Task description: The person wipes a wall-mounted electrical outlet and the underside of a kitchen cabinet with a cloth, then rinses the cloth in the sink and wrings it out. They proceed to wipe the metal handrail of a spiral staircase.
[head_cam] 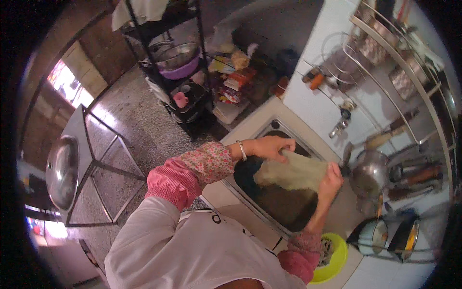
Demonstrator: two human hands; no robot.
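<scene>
A pale yellow-green cloth (pixel 296 171) is stretched between both hands over a metal-rimmed sink basin (pixel 288 206). My left hand (pixel 276 147), with a bracelet at the wrist, grips the cloth's upper left edge between thumb and fingers. The right end of the cloth is bunched in my right hand (pixel 330 180), whose fingers are closed on it near the basin's right side. The lower part of the cloth hangs inside the basin. Dark contents in the basin cannot be made out.
A yellow-green plastic bowl (pixel 341 256) with greyish contents stands by my right forearm. Ladles and pans (pixel 370 169) hang on the wall rack to the right. A tap (pixel 339 128) projects beyond the sink. A black shelf rack (pixel 155 65) holds a purple basin (pixel 180 70) and a pink mug (pixel 180 100).
</scene>
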